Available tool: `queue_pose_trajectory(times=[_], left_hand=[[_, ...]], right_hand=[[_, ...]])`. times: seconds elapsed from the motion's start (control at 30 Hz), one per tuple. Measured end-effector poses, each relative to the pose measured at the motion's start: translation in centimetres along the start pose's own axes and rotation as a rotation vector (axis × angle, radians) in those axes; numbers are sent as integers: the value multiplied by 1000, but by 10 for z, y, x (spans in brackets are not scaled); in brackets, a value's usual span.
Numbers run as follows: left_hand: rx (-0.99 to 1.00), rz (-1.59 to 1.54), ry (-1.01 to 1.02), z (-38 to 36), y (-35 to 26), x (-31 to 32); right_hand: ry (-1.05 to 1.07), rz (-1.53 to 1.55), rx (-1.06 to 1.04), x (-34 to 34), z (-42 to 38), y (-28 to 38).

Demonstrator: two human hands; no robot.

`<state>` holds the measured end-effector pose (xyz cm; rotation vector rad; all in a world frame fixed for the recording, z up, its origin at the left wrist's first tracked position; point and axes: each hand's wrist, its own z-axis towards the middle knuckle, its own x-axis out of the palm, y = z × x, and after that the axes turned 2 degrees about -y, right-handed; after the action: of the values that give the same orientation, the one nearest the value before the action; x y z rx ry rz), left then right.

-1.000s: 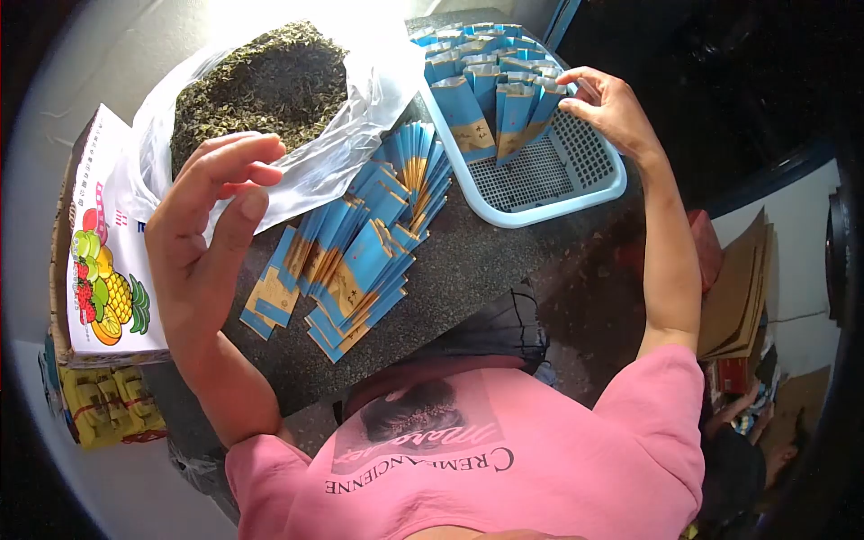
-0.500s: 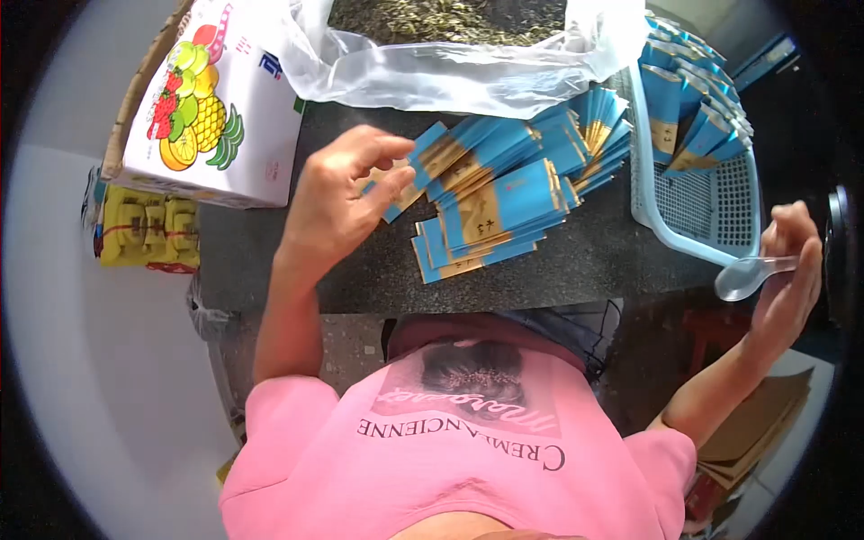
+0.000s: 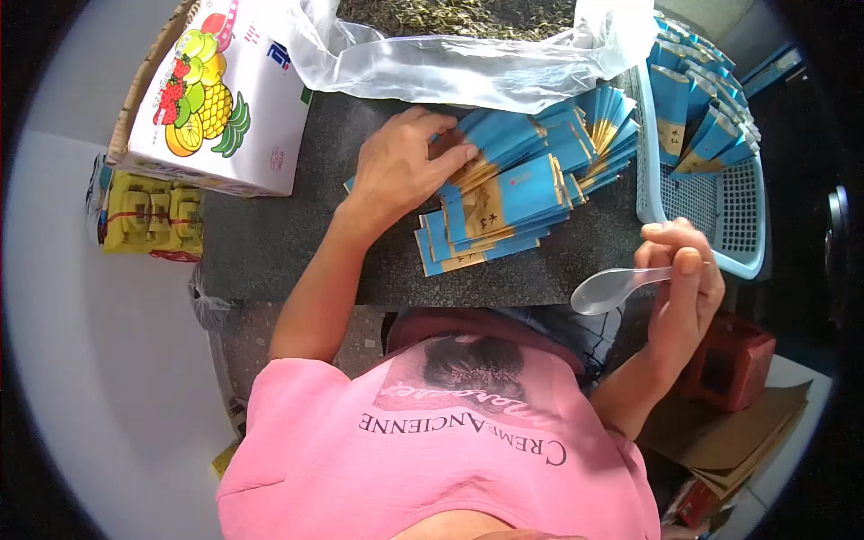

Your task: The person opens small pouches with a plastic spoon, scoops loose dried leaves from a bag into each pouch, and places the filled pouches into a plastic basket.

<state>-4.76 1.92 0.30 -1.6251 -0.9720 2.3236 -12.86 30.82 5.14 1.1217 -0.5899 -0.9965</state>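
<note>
My left hand (image 3: 407, 160) reaches over the pile of blue-and-gold sachets (image 3: 513, 193) on the dark table. Its thumb and forefinger are apart, with the fingertips at the pile's upper left; the other fingers are partly hidden. The sachets overlap in fanned stacks, some lying under the hand. In my right hand (image 3: 684, 283) is a clear plastic spoon (image 3: 605, 292), its handle pinched between thumb and fingers and its bowl pointing left. That hand is near the table's front edge, just below the light blue basket (image 3: 740, 263).
Upright filled sachets (image 3: 697, 90) stand in the basket's far part. A clear plastic bag (image 3: 450, 76) of dark dried leaves (image 3: 459, 16) lies at the back. A white fruit-printed carton (image 3: 261, 135) stands left. Brown cardboard (image 3: 729, 432) and a red stool (image 3: 742, 364) are lower right.
My left hand has moved right and a little away from me, onto the sachet pile. My right hand has brought the spoon left, from beside the basket to the table's front edge.
</note>
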Motion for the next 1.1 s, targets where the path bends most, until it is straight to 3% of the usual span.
queue_pose_trajectory(times=[0.13,0.47,0.63,0.73,0.87,0.93,1.1], left_hand=[[49,73,31,-1,0,7],[13,32,42,-3,-10,5],[-65,-109,-61,-14,-12,4],[-160,-348,-41,-21,-17,-8],[-198,-391,-6,-37,-26,-21],[165,-432,-152,-40,-32,-21],[309,-347,-215,-46,-48,-23]], right_hand=[[-20,29,95,-1,-7,-6],[-5,62,84,1,-11,-17],[2,16,55,-5,-13,-16],[6,0,27,-7,-14,-11],[-12,51,-32,-11,-10,-11],[-89,234,-22,-8,-8,-9],[-107,328,26,-3,-6,1]])
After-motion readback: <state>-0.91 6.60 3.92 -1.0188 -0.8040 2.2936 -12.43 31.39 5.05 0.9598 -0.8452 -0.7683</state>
